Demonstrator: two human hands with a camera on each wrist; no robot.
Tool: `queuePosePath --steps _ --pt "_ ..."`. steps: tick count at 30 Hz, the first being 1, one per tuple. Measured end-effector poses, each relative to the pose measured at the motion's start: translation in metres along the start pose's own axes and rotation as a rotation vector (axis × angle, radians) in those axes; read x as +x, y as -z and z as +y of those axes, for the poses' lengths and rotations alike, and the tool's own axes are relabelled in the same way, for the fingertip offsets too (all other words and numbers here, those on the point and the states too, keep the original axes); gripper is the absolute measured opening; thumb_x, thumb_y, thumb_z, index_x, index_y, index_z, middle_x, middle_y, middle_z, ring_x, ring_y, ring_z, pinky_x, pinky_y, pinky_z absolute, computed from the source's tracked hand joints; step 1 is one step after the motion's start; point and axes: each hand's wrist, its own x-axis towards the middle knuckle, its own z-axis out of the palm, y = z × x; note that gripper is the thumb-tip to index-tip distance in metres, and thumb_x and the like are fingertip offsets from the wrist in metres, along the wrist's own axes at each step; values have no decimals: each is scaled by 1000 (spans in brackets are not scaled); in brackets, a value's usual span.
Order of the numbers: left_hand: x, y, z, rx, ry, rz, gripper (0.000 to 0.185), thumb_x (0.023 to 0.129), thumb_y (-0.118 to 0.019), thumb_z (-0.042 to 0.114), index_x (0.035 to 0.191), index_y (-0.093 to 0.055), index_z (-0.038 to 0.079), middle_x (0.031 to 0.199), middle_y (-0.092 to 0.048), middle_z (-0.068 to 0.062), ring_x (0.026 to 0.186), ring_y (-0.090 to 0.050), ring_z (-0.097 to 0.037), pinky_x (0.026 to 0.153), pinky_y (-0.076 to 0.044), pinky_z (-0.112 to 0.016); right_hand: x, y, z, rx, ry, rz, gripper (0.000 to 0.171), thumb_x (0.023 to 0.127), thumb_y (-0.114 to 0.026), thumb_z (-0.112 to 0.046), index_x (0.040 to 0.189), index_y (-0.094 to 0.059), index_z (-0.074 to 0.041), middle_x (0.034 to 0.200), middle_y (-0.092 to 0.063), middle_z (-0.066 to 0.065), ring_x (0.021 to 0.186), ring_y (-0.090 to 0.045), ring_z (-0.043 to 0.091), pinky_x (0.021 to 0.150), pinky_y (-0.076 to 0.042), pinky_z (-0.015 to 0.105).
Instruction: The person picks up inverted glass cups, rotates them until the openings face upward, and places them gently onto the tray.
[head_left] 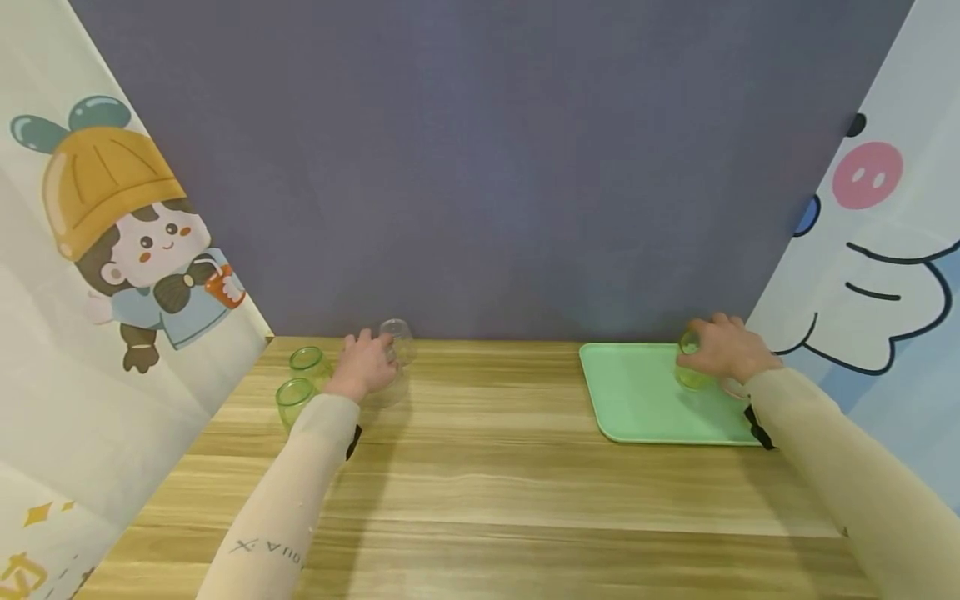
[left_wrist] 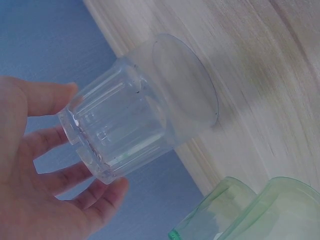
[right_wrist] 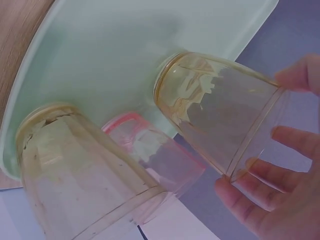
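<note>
Wooden table (head_left: 480,467), left hand (head_left: 365,367) gripping clear glass (head_left: 395,340) (upside down)

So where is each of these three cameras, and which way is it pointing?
Head: worn on the head, facing forward and down over the wooden table; shows both sleeved arms, the left hand and the right hand.
Left wrist: on the left wrist, facing the clear glass that this hand's fingers hold; green glasses sit beside it.
Right wrist: on the right wrist, facing the yellowish glass on the green tray; fingertips show.
Shared: head and left wrist both show the clear glass.
</note>
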Motion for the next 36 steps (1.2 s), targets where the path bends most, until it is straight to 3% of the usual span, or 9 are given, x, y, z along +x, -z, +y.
queuePosePath --steps 10,19,28,36 --pt "-3 2 0 11 -1 10 53 103 -55 27 150 -46 4 143 -42 -32 120 -40 -52 90 -45 -62 2 -3 9 7 -1 4 79 91 -63 -53 141 -49 7 132 -42 42 120 -38 63 81 -44 76" --pt "-17 4 -11 13 -47 2 54 103 -55 27 150 -46 4 142 -42 -32 118 -41 -51 88 -46 -61 -32 -8 -8 16 -43 -2 76 94 -61 -48 142 -46 8 133 -42 43 122 -37 65 85 -42 77" --pt "-32 6 -23 -7 -87 -20 55 103 -56 29 151 -45 5 144 -41 -32 122 -39 -51 93 -43 -65 -67 -18 -24 81 -114 -55 83 98 -52 -54 147 -38 12 143 -29 47 128 -25 69 94 -34 80" --pt "-39 7 -32 4 -111 -29 57 101 -58 31 152 -45 6 144 -41 -32 120 -40 -50 93 -44 -64 -90 -18 -45 93 -144 -44 76 99 -54 -47 147 -39 10 142 -32 45 127 -27 68 92 -35 80"
